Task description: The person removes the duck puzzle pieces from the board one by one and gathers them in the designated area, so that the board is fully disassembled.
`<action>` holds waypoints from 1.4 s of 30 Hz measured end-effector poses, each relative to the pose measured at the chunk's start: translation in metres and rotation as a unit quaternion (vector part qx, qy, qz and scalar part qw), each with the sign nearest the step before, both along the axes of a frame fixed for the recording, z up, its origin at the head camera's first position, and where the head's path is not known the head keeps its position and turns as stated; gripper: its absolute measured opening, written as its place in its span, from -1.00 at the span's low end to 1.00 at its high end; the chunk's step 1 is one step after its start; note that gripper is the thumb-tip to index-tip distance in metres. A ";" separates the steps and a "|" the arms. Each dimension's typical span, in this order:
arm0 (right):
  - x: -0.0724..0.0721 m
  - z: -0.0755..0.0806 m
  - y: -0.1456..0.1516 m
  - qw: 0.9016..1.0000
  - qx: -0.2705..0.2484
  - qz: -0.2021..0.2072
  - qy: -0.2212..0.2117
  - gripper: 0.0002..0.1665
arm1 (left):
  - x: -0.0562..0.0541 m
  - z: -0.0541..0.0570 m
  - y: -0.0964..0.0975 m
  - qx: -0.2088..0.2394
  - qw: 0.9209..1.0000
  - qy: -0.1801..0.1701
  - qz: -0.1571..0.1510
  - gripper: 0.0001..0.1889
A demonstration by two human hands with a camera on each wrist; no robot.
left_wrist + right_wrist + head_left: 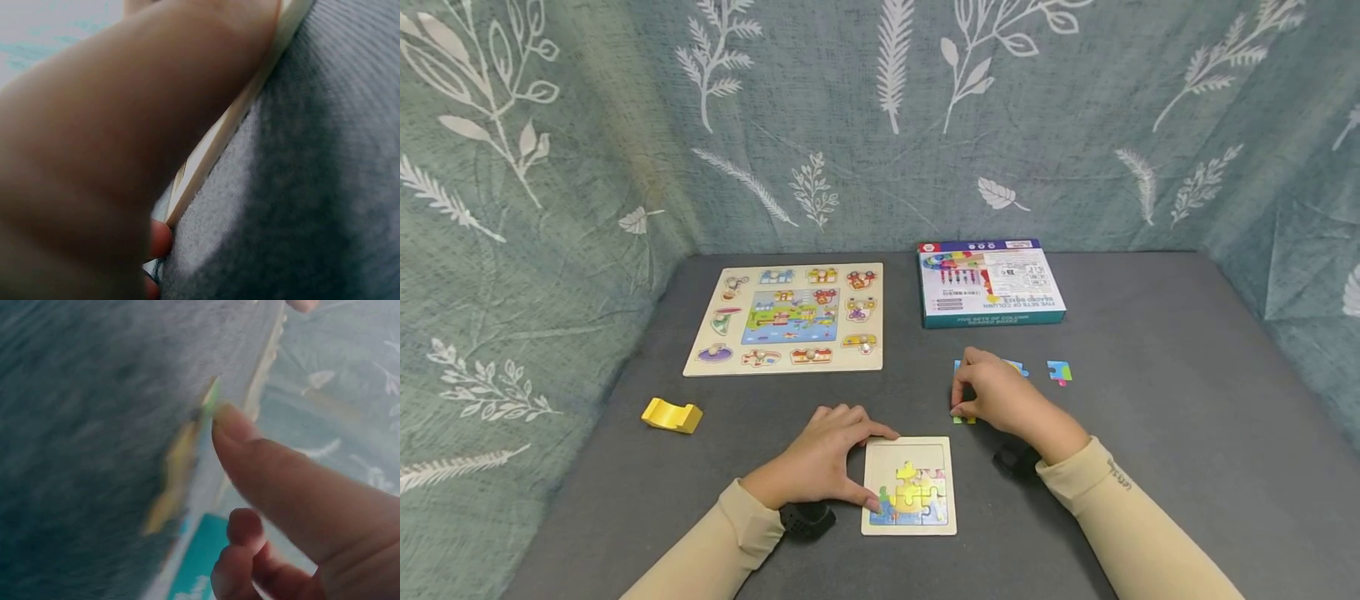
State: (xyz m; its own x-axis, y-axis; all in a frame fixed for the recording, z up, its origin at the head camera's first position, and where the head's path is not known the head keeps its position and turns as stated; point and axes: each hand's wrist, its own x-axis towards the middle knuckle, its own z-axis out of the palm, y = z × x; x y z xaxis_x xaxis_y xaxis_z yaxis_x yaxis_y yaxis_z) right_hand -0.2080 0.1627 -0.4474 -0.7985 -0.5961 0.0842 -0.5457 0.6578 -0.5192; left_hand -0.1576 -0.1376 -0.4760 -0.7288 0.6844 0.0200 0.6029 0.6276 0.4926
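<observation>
A small square wooden puzzle board (917, 446) lies flat, its lower part filled with joined jigsaw pieces (913, 500) showing a yellow figure. My left hand (827, 454) holds this board by its left side, thumb near the lower left and forefinger at the top edge. To the right, my right hand (1003, 396) pinches a green and yellow puzzle piece (964, 420) low over the table. In the right wrist view the thumb (237, 428) meets a blurred green puzzle piece (213, 394). More blue pieces (1017, 367) are partly hidden behind that hand.
A loose blue and green piece (1060, 372) lies beyond the right hand. Farther back are a boxed set (992, 287) and a large knob puzzle (782, 354). A yellow block (672, 416) sits at the left. Patterned curtains (850, 167) bound the grey table (1150, 375).
</observation>
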 end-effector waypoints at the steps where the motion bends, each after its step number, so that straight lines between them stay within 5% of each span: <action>1: 0.003 0.003 -0.003 1.000 -0.003 0.009 0.003 -0.73 | 0.000 0.000 0.000 -0.001 1.000 0.000 0.000 -0.11; 5: 0.023 0.015 -0.021 0.994 -0.021 0.098 -0.036 -0.93 | -0.001 0.001 0.000 0.001 1.000 0.009 -0.007 -0.10; 8: 0.040 0.019 -0.038 0.984 0.023 0.157 -0.081 -0.68 | -0.002 0.002 0.000 0.007 1.000 0.017 -0.011 -0.10; 11: 0.054 0.019 -0.052 0.977 0.085 0.173 -0.087 -0.58 | -0.002 0.002 -0.001 0.012 1.000 0.016 -0.008 -0.11; 16: 0.062 0.016 -0.060 0.979 0.114 0.155 -0.070 -0.65 | -0.001 0.001 -0.001 0.013 1.000 0.011 -0.003 -0.12; 24: 0.063 0.011 -0.061 0.983 0.112 0.102 -0.105 -0.51 | 0.000 0.000 0.001 0.009 1.000 0.009 -0.001 -0.14; 42: 0.065 0.012 -0.063 0.985 0.089 0.068 -0.131 -0.53 | -0.001 -0.003 -0.001 0.013 1.000 0.020 -0.010 -0.13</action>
State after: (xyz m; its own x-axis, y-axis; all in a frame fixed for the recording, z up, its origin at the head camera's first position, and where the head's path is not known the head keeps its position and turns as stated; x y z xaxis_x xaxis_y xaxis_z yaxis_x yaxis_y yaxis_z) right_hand -0.1432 0.1000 -0.4355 -0.6902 -0.6860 -0.2301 -0.4983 0.6812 -0.5363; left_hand -0.1584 -0.1389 -0.4795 -0.7137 0.6974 0.0657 0.6340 0.6034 0.4837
